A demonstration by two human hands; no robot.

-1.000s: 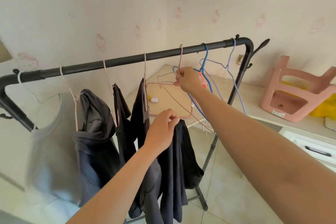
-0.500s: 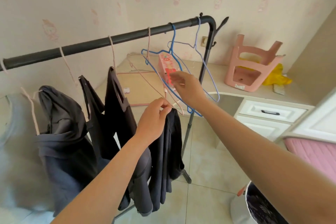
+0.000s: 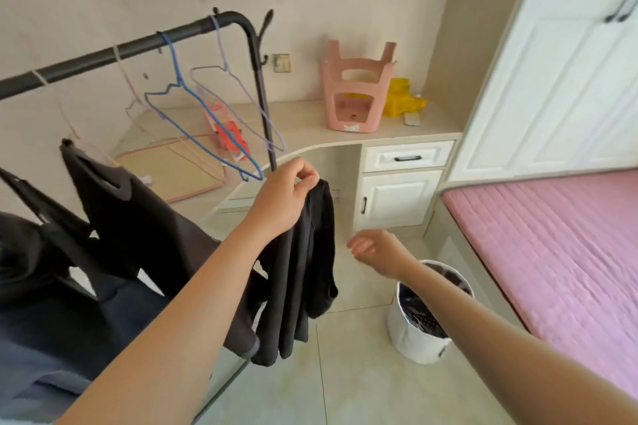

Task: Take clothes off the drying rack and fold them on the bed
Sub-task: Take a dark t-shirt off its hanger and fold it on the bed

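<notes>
My left hand (image 3: 286, 195) pinches the top edge of a black garment (image 3: 303, 272), which hangs free of the rack in front of me. My right hand (image 3: 374, 248) hovers lower right of it, fingers loosely curled, holding nothing. The black drying rack (image 3: 138, 46) runs from the left to its end post at centre. Empty blue (image 3: 193, 114) and lilac (image 3: 238, 97) hangers dangle near that end. Dark clothes (image 3: 131, 214) still hang on the rack at the left. The bed (image 3: 552, 252) with a pink cover lies at the right.
A white bucket (image 3: 414, 338) with dark cloth inside stands on the tiled floor between me and the bed. Behind the rack is a desk (image 3: 407, 157) with drawers, a pink stool (image 3: 357, 93) upside down on it, and a white wardrobe (image 3: 552, 62) at the right.
My right hand let go of the hangers and dropped down to the right. My left hand carried the black garment off the rack, and my view turned right toward the bed.
</notes>
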